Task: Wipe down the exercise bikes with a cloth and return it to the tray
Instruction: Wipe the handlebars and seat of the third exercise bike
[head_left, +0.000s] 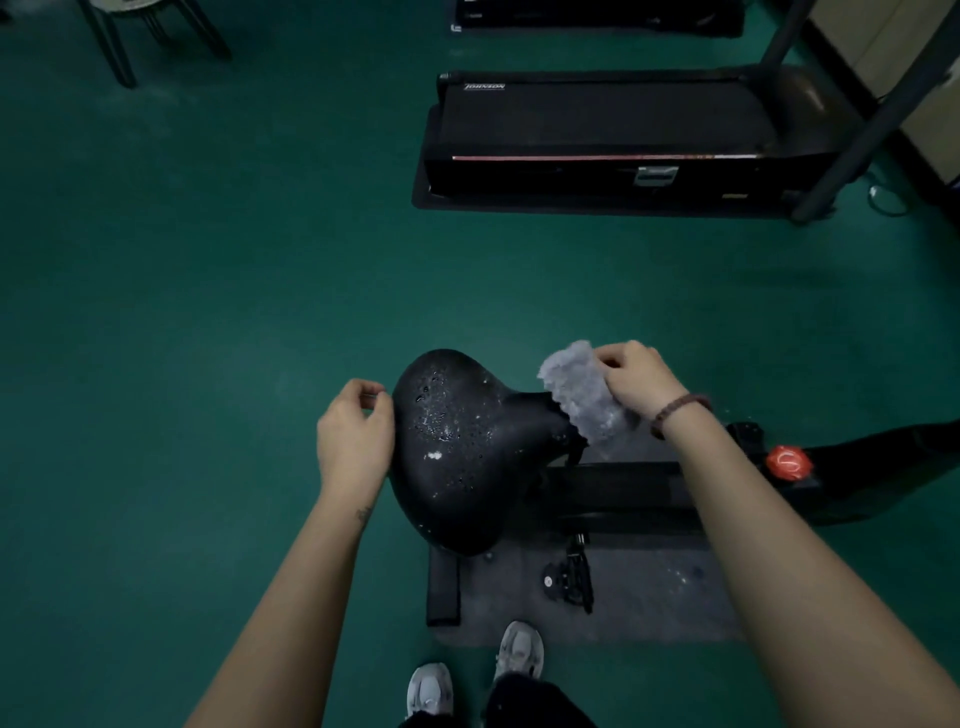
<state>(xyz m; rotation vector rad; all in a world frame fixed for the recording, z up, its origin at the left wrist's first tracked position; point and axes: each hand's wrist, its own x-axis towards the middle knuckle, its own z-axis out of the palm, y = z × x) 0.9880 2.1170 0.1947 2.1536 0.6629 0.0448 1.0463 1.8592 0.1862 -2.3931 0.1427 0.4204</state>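
Note:
The black saddle (457, 447) of an exercise bike fills the middle of the view, speckled with water drops. My right hand (636, 379) grips a grey fluffy cloth (582, 397) at the saddle's narrow nose, on its right. My left hand (353, 431) hovers at the saddle's wide left edge with fingers loosely curled, holding nothing. The bike's black frame (623, 493) runs to the right, with a red knob (788, 461) on it. No tray is in view.
The bike stands on a grey floor mat (649, 587) on green flooring. A black treadmill (602, 135) lies beyond, at the upper right. Chair legs (119, 47) show at the top left. My shoes (519, 649) are at the mat's near edge.

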